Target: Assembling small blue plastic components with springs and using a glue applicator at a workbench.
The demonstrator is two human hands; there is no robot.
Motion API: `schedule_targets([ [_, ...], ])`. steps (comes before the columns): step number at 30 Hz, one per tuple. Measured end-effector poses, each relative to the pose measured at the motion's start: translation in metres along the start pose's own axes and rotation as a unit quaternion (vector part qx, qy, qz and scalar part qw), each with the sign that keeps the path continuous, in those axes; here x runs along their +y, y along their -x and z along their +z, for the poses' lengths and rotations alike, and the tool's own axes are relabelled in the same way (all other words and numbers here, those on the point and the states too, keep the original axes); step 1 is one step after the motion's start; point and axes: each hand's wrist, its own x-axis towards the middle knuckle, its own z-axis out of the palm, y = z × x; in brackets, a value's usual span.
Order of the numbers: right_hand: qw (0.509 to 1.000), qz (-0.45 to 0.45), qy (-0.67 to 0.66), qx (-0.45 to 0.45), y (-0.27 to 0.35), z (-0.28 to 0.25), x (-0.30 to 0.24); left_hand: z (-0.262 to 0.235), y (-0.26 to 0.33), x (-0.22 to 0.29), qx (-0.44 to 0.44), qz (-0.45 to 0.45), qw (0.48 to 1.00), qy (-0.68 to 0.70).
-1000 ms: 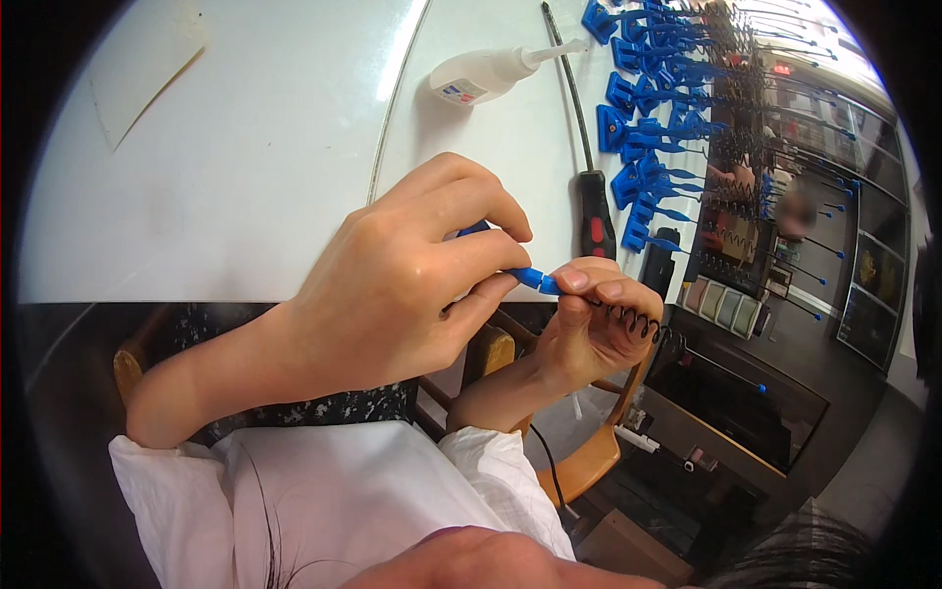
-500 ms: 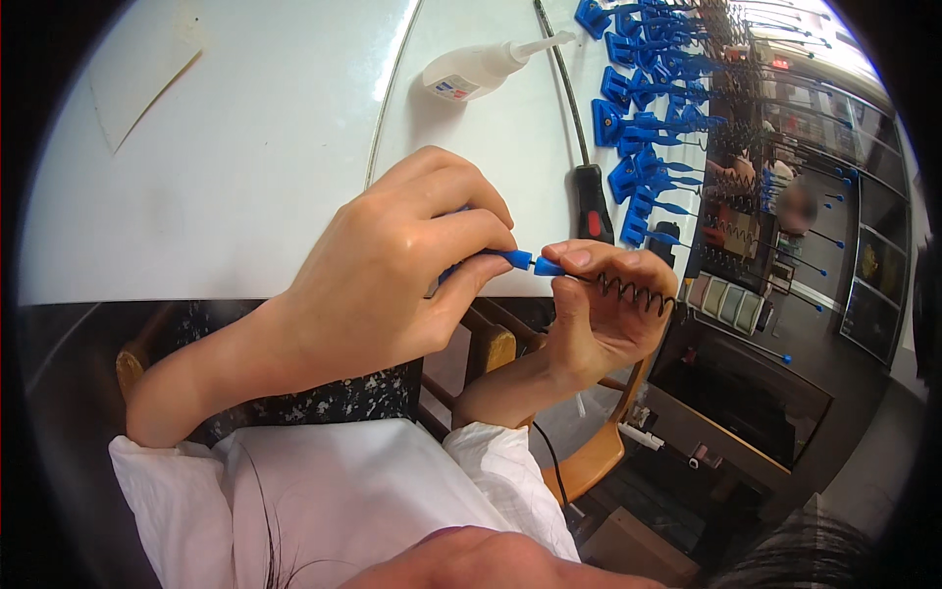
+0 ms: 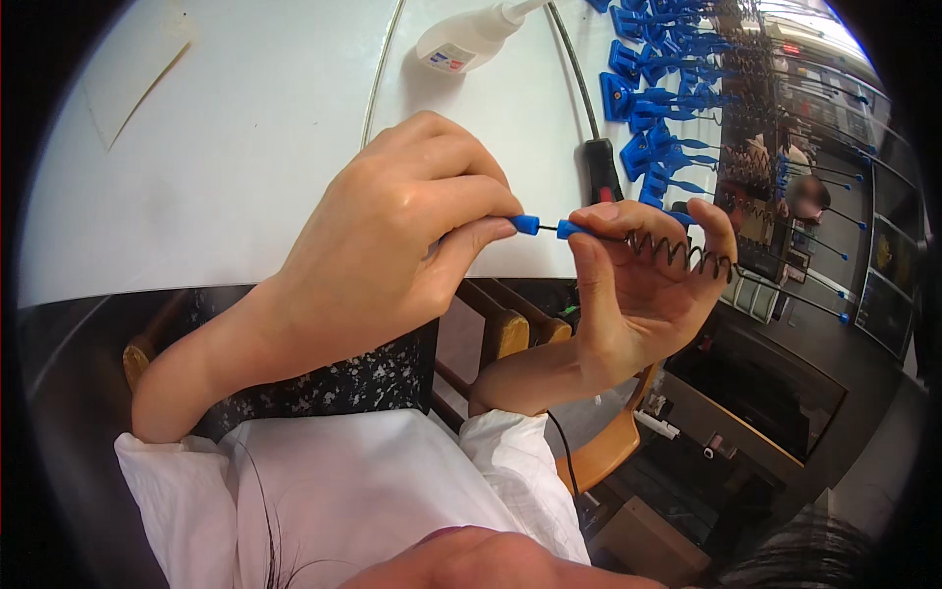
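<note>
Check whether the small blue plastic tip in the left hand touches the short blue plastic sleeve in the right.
Apart. The head view shows bare thin dark wire between the blue tip and the blue sleeve.

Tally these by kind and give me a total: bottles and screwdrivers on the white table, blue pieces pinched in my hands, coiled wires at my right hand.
White bottle: 1
Screwdriver: 1
Blue pieces, one in the left hand, one in the right hand: 2
Black coiled wire: 1
Total: 5
</note>
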Motion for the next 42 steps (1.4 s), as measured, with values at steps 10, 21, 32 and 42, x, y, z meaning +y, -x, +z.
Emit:
schedule_targets([
  [10,0.992,-0.031,0.113,-0.042,-0.008,0.008,-0.010,-0.001,-0.002,-0.005,-0.010,0.001,1.000,-0.012],
  [21,0.968,-0.109,0.190,-0.122,-0.017,0.005,-0.013,0.009,-0.019,-0.037,0.105,0.231,0.967,-0.010],
  [32,0.924,-0.225,0.236,-0.199,-0.031,-0.005,-0.003,-0.012,-0.020,0.002,-0.041,-0.035,0.998,-0.009],
  [42,0.947,-0.191,0.164,-0.200,-0.033,-0.005,0.002,-0.011,-0.022,-0.003,-0.043,-0.001,0.999,-0.019],
])
